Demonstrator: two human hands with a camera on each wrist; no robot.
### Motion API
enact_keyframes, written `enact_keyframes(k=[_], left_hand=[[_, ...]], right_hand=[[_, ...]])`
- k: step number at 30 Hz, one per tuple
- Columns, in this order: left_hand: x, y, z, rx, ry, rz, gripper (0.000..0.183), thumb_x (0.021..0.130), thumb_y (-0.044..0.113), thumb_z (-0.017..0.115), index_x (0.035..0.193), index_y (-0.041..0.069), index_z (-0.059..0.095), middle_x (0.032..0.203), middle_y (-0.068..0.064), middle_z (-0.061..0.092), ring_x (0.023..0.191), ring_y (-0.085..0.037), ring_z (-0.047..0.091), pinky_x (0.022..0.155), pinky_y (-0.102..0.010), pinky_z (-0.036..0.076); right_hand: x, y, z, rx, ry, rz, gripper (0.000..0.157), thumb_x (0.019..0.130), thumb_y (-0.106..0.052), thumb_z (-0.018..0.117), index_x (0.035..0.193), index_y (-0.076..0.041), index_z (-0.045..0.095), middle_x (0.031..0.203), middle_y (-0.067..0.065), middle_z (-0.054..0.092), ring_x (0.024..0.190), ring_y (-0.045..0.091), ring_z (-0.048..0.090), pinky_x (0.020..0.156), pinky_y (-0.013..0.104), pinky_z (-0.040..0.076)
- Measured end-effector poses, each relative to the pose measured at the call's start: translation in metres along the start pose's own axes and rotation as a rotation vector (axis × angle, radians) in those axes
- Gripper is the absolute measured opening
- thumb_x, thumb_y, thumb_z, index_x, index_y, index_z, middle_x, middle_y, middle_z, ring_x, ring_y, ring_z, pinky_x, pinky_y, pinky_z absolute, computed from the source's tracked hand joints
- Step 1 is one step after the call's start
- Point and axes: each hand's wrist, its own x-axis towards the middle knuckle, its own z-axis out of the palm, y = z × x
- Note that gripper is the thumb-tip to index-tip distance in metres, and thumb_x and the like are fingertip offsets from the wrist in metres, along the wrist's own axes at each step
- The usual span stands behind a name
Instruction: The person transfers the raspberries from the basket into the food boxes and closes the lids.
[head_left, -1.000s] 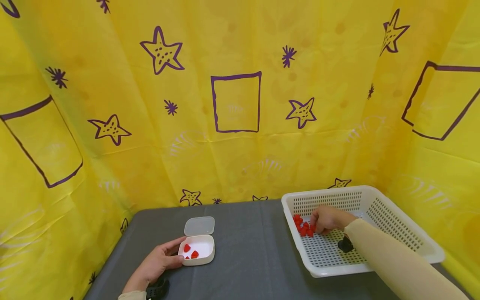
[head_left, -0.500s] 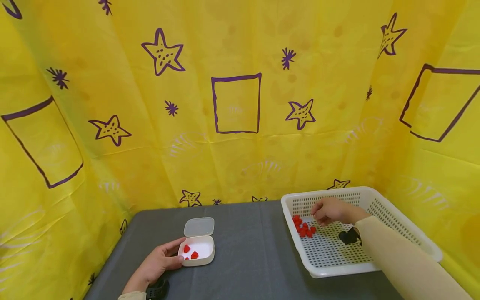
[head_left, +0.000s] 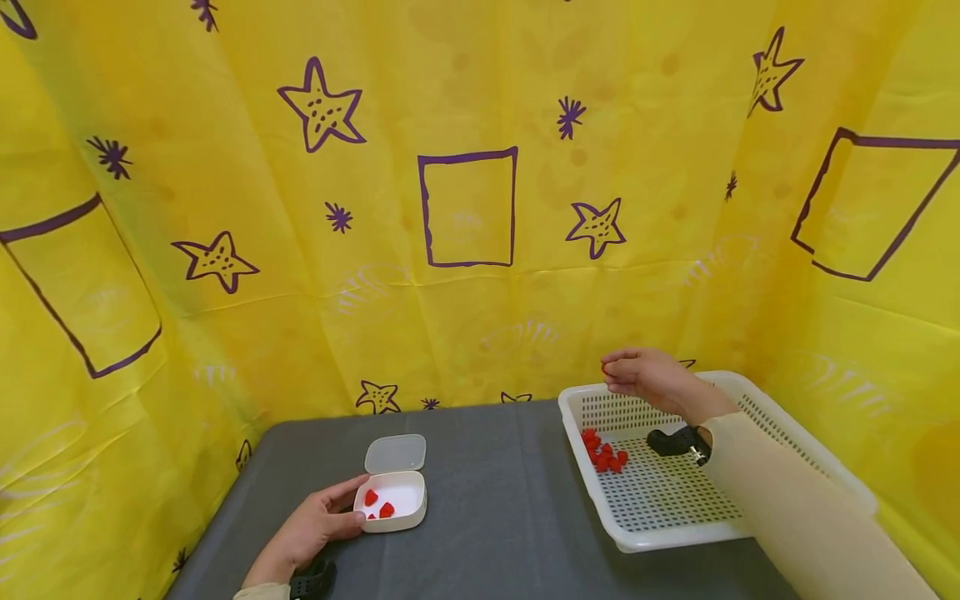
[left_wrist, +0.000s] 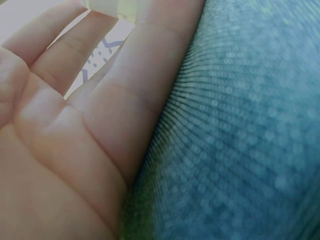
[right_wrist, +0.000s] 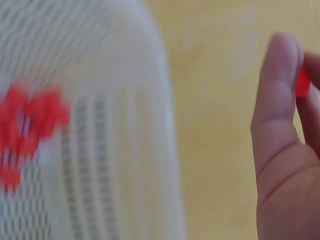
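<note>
My left hand holds the left side of a small white lidded box, thumb at the front and fingers behind. Its translucent lid lies folded back. Inside the box are a few small red pieces. In the left wrist view just a corner of the box shows at the fingertips. Above the back left rim of a white perforated basket, my right hand pinches one small red piece between thumb and fingers, which partly hide it. Several more red pieces lie heaped inside the basket's left end.
A grey cloth covers the table, with the box at left and the basket at right. Yellow patterned curtains close off the back and both sides. A dark band is on the right wrist, overlapping the basket in the head view.
My right hand has risen from the red heap in the basket up to its back left rim, carrying a red piece. The left hand and box stay put.
</note>
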Motion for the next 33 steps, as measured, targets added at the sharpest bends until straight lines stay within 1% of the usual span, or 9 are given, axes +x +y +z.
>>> enact_keyframes(k=[4, 7, 10, 14, 19, 24, 28, 30, 33], left_hand=[[0.000, -0.001, 0.000, 0.003, 0.007, -0.002, 0.071, 0.090, 0.013, 0.075, 0.150, -0.001, 0.040, 0.147, -0.031, 0.041, 0.113, -0.028, 0.056, 0.088, -0.042, 0.054], [0.001, -0.001, 0.000, 0.001, 0.007, 0.000, 0.072, 0.090, 0.013, 0.075, 0.150, -0.002, 0.040, 0.147, -0.031, 0.041, 0.112, -0.028, 0.057, 0.088, -0.042, 0.054], [0.001, -0.001, 0.000, -0.002, 0.001, 0.009, 0.071, 0.090, 0.013, 0.075, 0.150, -0.003, 0.040, 0.146, -0.030, 0.042, 0.112, -0.027, 0.057, 0.088, -0.042, 0.054], [0.002, 0.000, -0.001, -0.006, -0.004, 0.013, 0.071, 0.090, 0.014, 0.075, 0.150, -0.002, 0.040, 0.146, -0.030, 0.043, 0.114, -0.027, 0.057, 0.088, -0.042, 0.054], [0.002, -0.002, -0.003, -0.012, -0.010, 0.016, 0.071, 0.090, 0.013, 0.075, 0.150, -0.002, 0.040, 0.146, -0.030, 0.042, 0.114, -0.028, 0.056, 0.088, -0.042, 0.054], [0.002, -0.003, -0.004, -0.027, -0.022, 0.022, 0.070, 0.091, 0.013, 0.074, 0.150, -0.003, 0.040, 0.145, -0.029, 0.044, 0.112, -0.027, 0.057, 0.088, -0.042, 0.054], [0.002, -0.002, -0.002, -0.043, -0.033, 0.025, 0.070, 0.091, 0.013, 0.074, 0.150, -0.004, 0.039, 0.144, -0.028, 0.046, 0.110, -0.027, 0.058, 0.088, -0.042, 0.054], [0.002, -0.002, -0.002, -0.043, -0.033, 0.029, 0.070, 0.091, 0.013, 0.074, 0.149, -0.004, 0.039, 0.143, -0.028, 0.046, 0.109, -0.027, 0.058, 0.088, -0.041, 0.054], [0.002, -0.003, -0.003, -0.043, -0.039, 0.041, 0.070, 0.092, 0.012, 0.073, 0.150, -0.005, 0.038, 0.143, -0.029, 0.046, 0.109, -0.027, 0.058, 0.087, -0.040, 0.055]], right_hand=[[0.010, -0.016, 0.036, 0.154, 0.038, 0.007, 0.034, 0.100, -0.003, 0.060, 0.130, 0.011, 0.050, 0.102, 0.012, 0.064, 0.088, 0.021, 0.066, 0.086, 0.033, 0.055], [0.019, -0.026, 0.067, 0.221, 0.033, 0.010, 0.039, 0.099, -0.001, 0.059, 0.135, 0.011, 0.047, 0.106, 0.013, 0.062, 0.089, 0.020, 0.066, 0.086, 0.032, 0.055], [0.028, -0.032, 0.099, 0.233, 0.013, 0.001, 0.036, 0.099, 0.000, 0.058, 0.133, 0.010, 0.050, 0.105, 0.013, 0.062, 0.088, 0.020, 0.065, 0.086, 0.032, 0.055], [0.040, -0.030, 0.143, 0.226, -0.029, 0.007, 0.031, 0.098, 0.001, 0.059, 0.127, 0.010, 0.054, 0.100, 0.013, 0.063, 0.087, 0.023, 0.066, 0.085, 0.033, 0.055], [0.051, -0.017, 0.200, 0.195, -0.087, 0.034, 0.026, 0.097, 0.001, 0.060, 0.122, 0.011, 0.059, 0.100, 0.018, 0.065, 0.086, 0.025, 0.067, 0.082, 0.035, 0.056], [0.055, 0.008, 0.251, 0.135, -0.127, 0.052, 0.024, 0.096, 0.001, 0.063, 0.118, 0.010, 0.063, 0.101, 0.022, 0.067, 0.082, 0.025, 0.068, 0.077, 0.035, 0.058], [0.053, 0.030, 0.281, 0.058, -0.140, 0.075, 0.019, 0.095, 0.000, 0.065, 0.112, 0.006, 0.067, 0.095, 0.019, 0.069, 0.078, 0.024, 0.068, 0.075, 0.036, 0.058], [0.050, 0.040, 0.293, 0.019, -0.138, 0.083, 0.016, 0.094, -0.002, 0.066, 0.108, 0.004, 0.069, 0.093, 0.019, 0.069, 0.076, 0.022, 0.068, 0.074, 0.037, 0.059], [0.045, 0.056, 0.309, -0.004, -0.129, 0.093, 0.013, 0.092, -0.001, 0.068, 0.104, 0.002, 0.071, 0.090, 0.017, 0.069, 0.074, 0.022, 0.068, 0.071, 0.036, 0.059]])
